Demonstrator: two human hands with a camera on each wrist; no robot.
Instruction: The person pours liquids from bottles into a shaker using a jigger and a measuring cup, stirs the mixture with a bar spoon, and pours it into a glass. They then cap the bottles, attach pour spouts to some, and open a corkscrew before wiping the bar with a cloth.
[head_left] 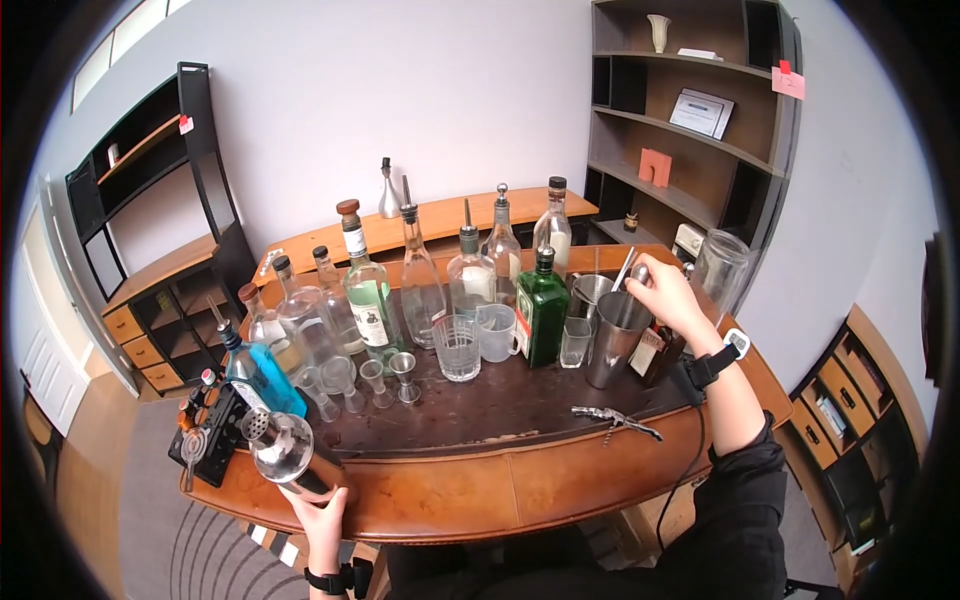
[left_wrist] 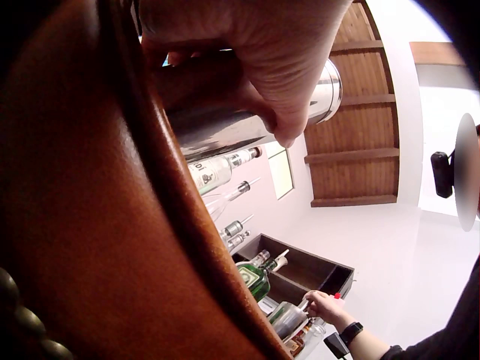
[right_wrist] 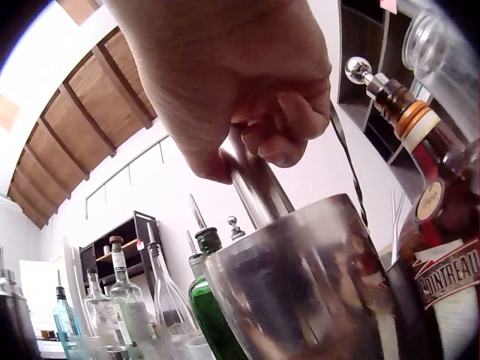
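Note:
My left hand [head_left: 318, 510] grips the lower part of a steel cocktail shaker [head_left: 283, 447] at the table's near left edge. Small strainer holes show in its top, with no cap over them. In the left wrist view, the thumb and fingers wrap the shaker's polished body [left_wrist: 225, 133]. At the right, my right hand [head_left: 665, 295] is above a tall metal tin [head_left: 618, 345]. Its thumb and fingers pinch a thick, smooth steel muddler [right_wrist: 259, 187], whose lower end is hidden inside the tin. A twisted bar spoon shaft [right_wrist: 351, 165] shows behind the tin's rim.
Several bottles stand across the brown table, including a green one [head_left: 545, 310] and a blue one [head_left: 262, 370]. A brown Cointreau bottle [right_wrist: 446, 225] flanks the tin. Small glasses [head_left: 404, 375], a cut tumbler [head_left: 459, 350] and a metal corkscrew [head_left: 615, 420] lie between. A black caddy [head_left: 205, 450] is leftmost.

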